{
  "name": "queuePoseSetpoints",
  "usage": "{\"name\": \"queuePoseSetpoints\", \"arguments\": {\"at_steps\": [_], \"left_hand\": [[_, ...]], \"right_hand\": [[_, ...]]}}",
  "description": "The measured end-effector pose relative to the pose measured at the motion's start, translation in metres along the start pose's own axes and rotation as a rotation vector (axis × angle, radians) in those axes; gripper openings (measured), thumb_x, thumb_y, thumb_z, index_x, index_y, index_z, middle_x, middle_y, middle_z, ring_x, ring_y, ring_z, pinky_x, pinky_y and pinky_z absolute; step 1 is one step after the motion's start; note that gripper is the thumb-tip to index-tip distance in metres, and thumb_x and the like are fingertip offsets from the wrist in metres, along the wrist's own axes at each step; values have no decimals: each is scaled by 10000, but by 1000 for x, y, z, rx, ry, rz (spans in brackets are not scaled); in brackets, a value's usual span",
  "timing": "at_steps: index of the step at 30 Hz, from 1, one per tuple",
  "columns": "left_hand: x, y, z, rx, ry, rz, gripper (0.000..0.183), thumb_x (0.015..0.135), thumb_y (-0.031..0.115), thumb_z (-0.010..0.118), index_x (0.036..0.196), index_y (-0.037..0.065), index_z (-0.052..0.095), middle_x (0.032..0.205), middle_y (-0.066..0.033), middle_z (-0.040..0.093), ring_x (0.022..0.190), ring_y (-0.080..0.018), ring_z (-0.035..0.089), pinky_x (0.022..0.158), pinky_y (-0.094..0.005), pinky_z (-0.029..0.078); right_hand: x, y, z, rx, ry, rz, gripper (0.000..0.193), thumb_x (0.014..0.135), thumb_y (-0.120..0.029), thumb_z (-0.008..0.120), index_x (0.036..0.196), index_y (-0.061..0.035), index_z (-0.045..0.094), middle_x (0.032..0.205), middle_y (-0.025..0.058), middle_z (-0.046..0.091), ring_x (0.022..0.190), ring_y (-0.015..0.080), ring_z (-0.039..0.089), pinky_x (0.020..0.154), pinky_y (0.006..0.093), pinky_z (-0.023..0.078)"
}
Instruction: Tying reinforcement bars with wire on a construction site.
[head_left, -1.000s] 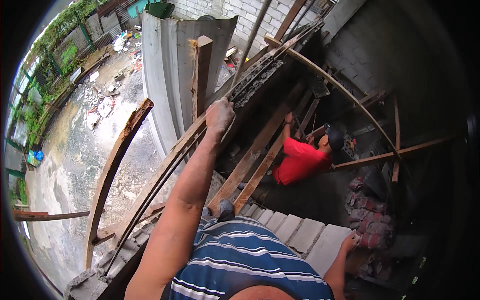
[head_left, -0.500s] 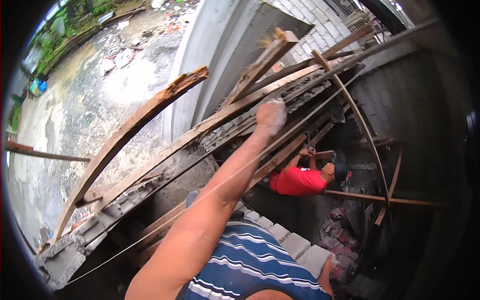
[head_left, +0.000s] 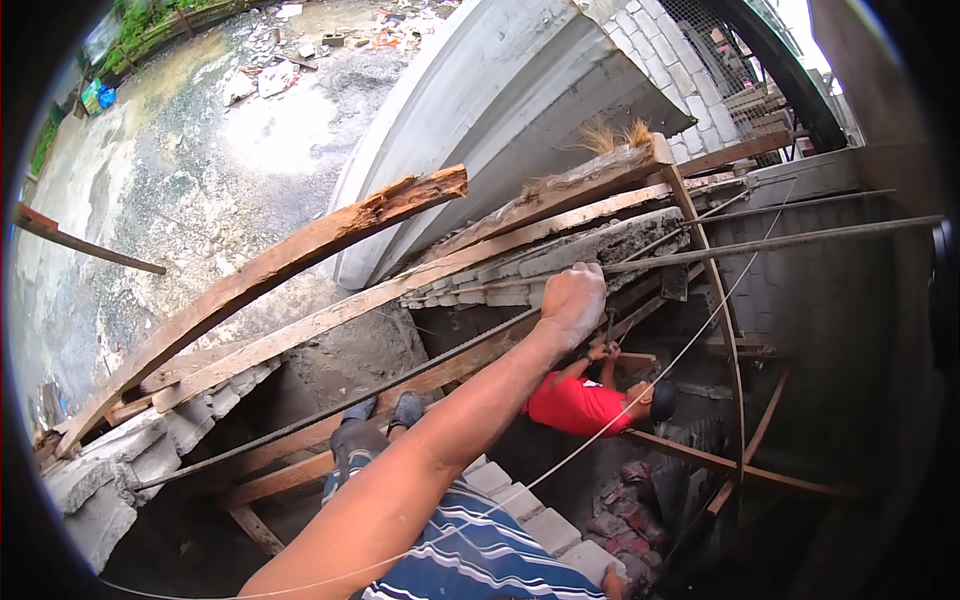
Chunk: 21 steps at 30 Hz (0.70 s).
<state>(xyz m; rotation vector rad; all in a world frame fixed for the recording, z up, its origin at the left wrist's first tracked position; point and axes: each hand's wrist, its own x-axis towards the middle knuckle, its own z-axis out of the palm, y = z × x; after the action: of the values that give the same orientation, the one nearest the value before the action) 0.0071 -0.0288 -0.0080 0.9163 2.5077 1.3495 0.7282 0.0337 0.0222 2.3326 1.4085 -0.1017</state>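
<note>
My left hand (head_left: 574,303), its knuckles dusted white, is closed around a long steel reinforcing bar (head_left: 780,237). The bar slants across the view above the opening, alongside a broken concrete beam (head_left: 630,238). At the lower right, part of my right hand (head_left: 613,580) lies against the end of a row of grey concrete blocks (head_left: 550,529); most of its fingers are hidden. A thin pale wire (head_left: 668,368) runs across in front of my forearm and shirt.
Below, a person in a red shirt (head_left: 575,404) works among timbers. A splintered board (head_left: 270,265) and a long wooden plank (head_left: 300,335) cross the left side. Bent metal sheets (head_left: 470,120) stand behind. Broken blocks (head_left: 120,470) edge the lower left; rubble (head_left: 630,515) lies below right.
My view has shifted, so the wall and timbers sit differently and my feet now show. My left hand appears lower and slightly right, still on the bar.
</note>
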Motion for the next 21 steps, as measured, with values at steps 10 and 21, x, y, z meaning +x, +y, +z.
{"name": "queuePoseSetpoints", "arguments": {"at_steps": [10,21], "left_hand": [[11,0,2,75,18,-7,202,948,184,525,907,6,610,891,-223,687,768,-388,706,661,-473,580],[5,11,0,252,10,46,308,979,320,547,940,23,618,919,-216,698,838,-409,697,740,-513,549]], "right_hand": [[12,1,0,21,110,131,1137,792,-646,690,1587,-63,122,1518,277,378,1367,427,434,1113,541,369],[0,25,34,47,347,184,1071,774,-635,703,1576,-114,220,1483,225,406,1329,428,449,1103,569,331]]}}
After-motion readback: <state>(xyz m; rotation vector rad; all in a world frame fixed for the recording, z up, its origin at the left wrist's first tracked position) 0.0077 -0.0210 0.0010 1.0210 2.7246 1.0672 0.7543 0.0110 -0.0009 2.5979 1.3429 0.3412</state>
